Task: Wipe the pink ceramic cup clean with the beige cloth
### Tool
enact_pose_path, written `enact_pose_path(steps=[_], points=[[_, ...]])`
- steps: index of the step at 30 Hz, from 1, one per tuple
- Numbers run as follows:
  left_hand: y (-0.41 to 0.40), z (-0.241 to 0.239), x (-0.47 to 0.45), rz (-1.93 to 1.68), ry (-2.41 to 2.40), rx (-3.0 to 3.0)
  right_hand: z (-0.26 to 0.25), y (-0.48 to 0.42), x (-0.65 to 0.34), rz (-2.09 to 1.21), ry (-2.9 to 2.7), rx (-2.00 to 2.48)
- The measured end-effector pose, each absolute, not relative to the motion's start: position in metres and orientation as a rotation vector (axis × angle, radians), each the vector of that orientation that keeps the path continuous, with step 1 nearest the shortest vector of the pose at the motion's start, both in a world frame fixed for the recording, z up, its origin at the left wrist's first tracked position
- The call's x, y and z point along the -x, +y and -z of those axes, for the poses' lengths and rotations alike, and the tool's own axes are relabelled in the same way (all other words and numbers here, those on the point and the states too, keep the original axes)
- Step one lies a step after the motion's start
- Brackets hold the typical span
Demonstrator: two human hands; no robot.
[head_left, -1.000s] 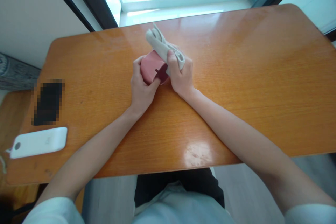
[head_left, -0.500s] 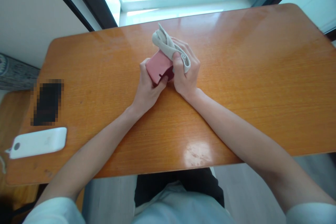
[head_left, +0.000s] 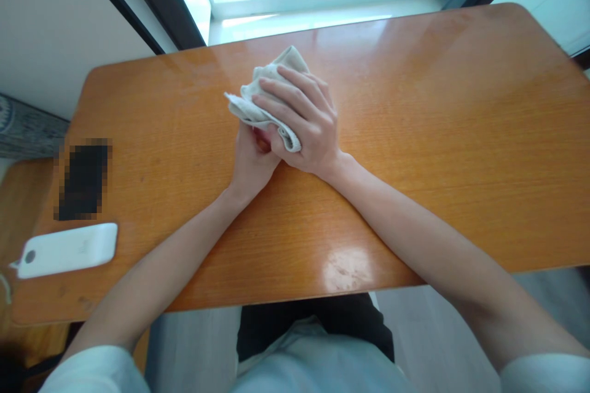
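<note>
Cupping creased, folded cloth (head_left: 252,112), the right hand (head_left: 308,121) covers a pink container (head_left: 262,140).

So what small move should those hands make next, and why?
Probably slide the right hand slightly, drawing the pale cloth across the pink object: the cloth already lies over most of it, and the left hand seems to hold it steady.

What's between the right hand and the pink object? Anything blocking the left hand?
The bunched cloth lies between the right hand and the pink object, hiding most of it. Nothing visible stands between the left hand and it.
</note>
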State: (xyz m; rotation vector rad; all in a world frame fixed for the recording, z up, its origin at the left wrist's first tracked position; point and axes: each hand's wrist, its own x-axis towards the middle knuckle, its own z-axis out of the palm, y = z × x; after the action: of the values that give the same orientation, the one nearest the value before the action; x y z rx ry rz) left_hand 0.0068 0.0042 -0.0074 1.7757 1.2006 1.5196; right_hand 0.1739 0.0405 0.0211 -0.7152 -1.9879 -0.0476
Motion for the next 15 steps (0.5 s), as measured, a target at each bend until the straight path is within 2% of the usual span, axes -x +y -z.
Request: enact_pose_path(steps=[4,10,15], points=[[0.003,0.008,-0.004,-1.532,1.267,-1.779,-0.022,0.039,-0.167,-0.059,-2.05,0.729],[0.004,-0.003,-0.004,-1.409,1.365,-1.801,-0.03,0.031,-0.165,-0.18,-1.849,0.936],[0.005,-0.006,-0.006,-1.43,1.37,-1.807,-0.005,0.052,-0.17,-0.402,-1.599,1.029]])
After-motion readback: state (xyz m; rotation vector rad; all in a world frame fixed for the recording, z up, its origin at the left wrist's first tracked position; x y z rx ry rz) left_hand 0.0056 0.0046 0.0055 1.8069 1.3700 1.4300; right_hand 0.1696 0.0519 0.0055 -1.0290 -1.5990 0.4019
